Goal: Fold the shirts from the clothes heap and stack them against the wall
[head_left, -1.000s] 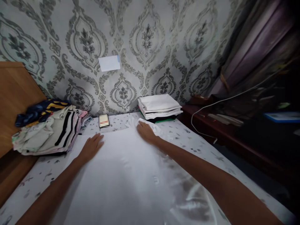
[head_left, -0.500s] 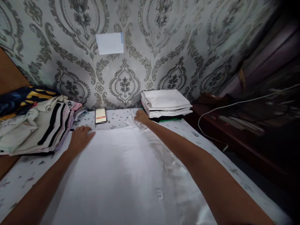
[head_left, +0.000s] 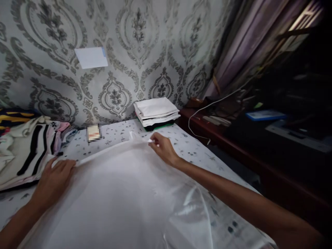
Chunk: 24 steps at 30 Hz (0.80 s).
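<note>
A large piece of white cloth (head_left: 111, 200) spreads before me, with a thin, see-through, plastic-like layer (head_left: 190, 207) along its right side. My right hand (head_left: 164, 148) pinches the far right edge between thumb and fingers, and that edge is lifted off the bed. At the far left corner, my left hand (head_left: 55, 176) has its fingers closed over the edge, the thumb side hidden. Between the two hands the far edge is drawn into a slanting line. Whether cloth and clear layer are one piece, I cannot tell.
A folded white and dark stack (head_left: 157, 112) lies on the patterned bedsheet (head_left: 114, 136) by the wall. Piled clothes (head_left: 28, 152) lie at the left, near a small pixelated object (head_left: 93, 132). On the right, a white cable (head_left: 197, 114) crosses a dark red ledge (head_left: 233, 148).
My right hand has pulled the far right edge up and towards me. My left hand now grips the left corner where it lay spread before. The view has turned right.
</note>
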### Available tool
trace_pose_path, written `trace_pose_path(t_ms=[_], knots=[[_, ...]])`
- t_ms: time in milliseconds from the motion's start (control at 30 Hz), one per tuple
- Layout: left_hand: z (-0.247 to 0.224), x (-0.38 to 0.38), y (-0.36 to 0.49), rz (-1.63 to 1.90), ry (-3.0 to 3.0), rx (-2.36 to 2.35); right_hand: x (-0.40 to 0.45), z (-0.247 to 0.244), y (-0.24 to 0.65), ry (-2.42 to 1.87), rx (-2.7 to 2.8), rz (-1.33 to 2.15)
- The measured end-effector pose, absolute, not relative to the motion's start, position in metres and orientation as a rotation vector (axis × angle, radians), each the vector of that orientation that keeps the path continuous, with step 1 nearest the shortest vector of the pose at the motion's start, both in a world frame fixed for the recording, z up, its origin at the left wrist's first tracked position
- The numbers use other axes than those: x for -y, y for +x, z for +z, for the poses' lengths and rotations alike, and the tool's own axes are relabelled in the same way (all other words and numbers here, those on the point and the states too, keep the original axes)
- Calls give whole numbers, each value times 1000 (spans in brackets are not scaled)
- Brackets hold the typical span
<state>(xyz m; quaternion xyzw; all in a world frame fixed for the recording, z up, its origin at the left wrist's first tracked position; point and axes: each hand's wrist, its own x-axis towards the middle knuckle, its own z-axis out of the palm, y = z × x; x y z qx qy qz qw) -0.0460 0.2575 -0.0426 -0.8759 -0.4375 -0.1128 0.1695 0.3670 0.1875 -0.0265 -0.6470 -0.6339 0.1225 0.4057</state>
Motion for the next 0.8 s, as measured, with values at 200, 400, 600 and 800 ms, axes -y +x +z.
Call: trace_pose_path(t_ms=[200, 400, 600, 800], knots=[[-71, -211, -75, -140, -2541, 1046, -77, -56, 362, -1598, 1764, 434], [-74, -208, -80, -66, -2511, 1067, -67, -64, 355, -1637, 1738, 441], [-80, -206, -97, 141, -2422, 1135, -65, -53, 365, -1521, 1771, 640], [-86, -205, -106, 67, -2477, 1303, -127, -44, 395, -1710, 1699, 390]])
